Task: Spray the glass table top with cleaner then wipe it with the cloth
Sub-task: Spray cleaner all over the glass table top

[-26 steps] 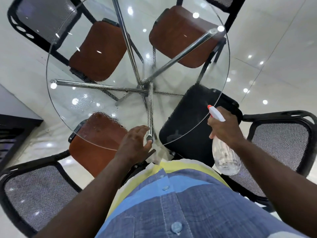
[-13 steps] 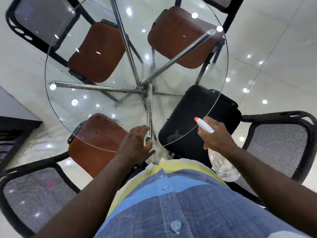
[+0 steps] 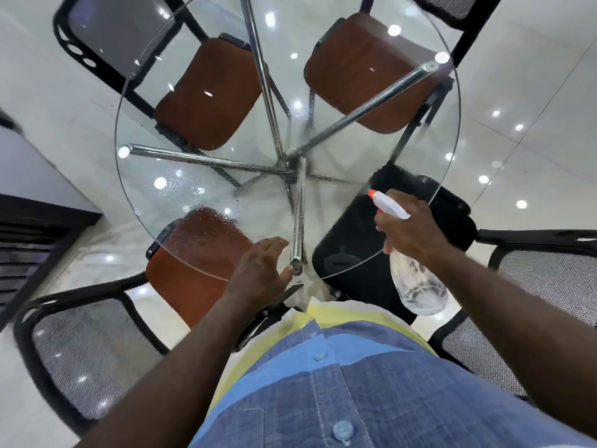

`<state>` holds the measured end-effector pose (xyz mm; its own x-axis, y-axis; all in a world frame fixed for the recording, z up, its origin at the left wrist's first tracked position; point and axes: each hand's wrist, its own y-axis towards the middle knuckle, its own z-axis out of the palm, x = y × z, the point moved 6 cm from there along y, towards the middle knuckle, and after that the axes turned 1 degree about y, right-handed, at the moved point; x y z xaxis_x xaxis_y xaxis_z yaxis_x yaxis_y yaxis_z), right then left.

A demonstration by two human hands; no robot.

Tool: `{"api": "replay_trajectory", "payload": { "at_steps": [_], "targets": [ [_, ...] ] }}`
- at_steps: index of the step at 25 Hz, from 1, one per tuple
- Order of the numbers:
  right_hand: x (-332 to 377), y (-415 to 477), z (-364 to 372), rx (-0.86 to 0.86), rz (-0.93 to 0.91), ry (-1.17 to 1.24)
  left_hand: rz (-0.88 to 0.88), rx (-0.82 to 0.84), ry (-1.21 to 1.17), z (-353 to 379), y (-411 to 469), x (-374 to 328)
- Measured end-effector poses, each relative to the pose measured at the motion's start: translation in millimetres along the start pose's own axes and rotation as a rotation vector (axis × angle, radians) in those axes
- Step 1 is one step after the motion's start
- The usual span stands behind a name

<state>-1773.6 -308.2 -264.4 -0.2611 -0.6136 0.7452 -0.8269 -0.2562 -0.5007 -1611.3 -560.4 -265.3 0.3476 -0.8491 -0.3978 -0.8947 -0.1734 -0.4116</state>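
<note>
While gripping the spray bottle (image 3: 416, 286) by its neck with the right hand (image 3: 410, 227), holding it above the near right rim of the glass table top (image 3: 145, 189), orange nozzle toward the middle. Resting the left hand (image 3: 258, 273) palm down at the near rim, fingers loose, nothing in it. Wetted with fine droplets (image 3: 200, 227) on the near left part, over a brown chair seat (image 3: 193, 286).

Hidden and cut-off parts around the hands

The right hand (image 3: 410, 227) covers the neck and trigger of the spray bottle (image 3: 416, 286). The left hand (image 3: 258, 273) lies palm down, so its contact with the desk (image 3: 452, 140) cannot be judged. Beyond both hands, the desk's far rim runs off the top edge.
</note>
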Motion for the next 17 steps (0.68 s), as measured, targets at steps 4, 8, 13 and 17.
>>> {"api": "replay_trajectory", "payload": {
  "at_steps": [4, 8, 13, 17],
  "targets": [
    [29.8, 3.3, 42.1, 0.149, -0.073, -0.008, -0.053, -0.010, -0.001, -4.2, -15.7, 18.3],
    [54.1, 3.8, 81.1, 0.227, -0.147, -0.071, -0.108, -0.027, -0.015, -4.2, -36.5, 41.2],
    [62.0, -3.6, 105.0, 0.240, -0.152, -0.103, -0.104, -0.053, -0.026, -9.4, -53.3, 55.6],
    [49.6, -24.0, 114.6, 0.202, -0.134, -0.169, -0.051, -0.062, -0.039, -16.1, -60.2, 71.1]
  ]
}}
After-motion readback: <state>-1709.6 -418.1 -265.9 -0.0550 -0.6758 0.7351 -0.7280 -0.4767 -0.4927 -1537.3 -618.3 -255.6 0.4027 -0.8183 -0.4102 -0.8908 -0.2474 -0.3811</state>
